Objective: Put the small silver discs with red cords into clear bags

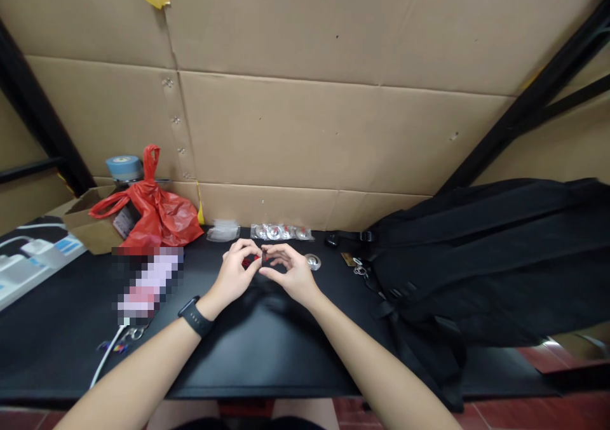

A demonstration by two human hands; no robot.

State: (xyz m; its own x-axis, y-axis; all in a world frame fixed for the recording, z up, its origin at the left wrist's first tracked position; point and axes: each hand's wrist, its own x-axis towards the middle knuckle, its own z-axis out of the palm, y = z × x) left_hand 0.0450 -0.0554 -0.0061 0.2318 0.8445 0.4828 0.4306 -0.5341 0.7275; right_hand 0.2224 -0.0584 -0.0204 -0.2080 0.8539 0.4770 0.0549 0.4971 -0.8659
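Note:
My left hand [236, 268], with a black watch on the wrist, and my right hand [293, 274] meet over the black table mat. Between their fingertips is a small, thin dark piece [264, 258], seen edge-on; its kind is too small to tell. Both hands are closed on it in a pinch. Something red [247, 262] shows partly behind my left fingers. Just right of my right hand lies a round, shiny silver-and-clear disc [312, 262]. Behind the hands, several round silvery pieces in clear packets [281, 232] form a row, beside a stack of clear plastic bags [223, 230].
A tied red plastic bag [164, 211], a cardboard box [90, 227] and a blue-lidded container [124, 167] stand at the left, near a white power strip [42, 262]. A white cable [107, 357] reaches a blurred-out item. A black backpack [481, 258] fills the right side; keys [359, 268] lie beside it.

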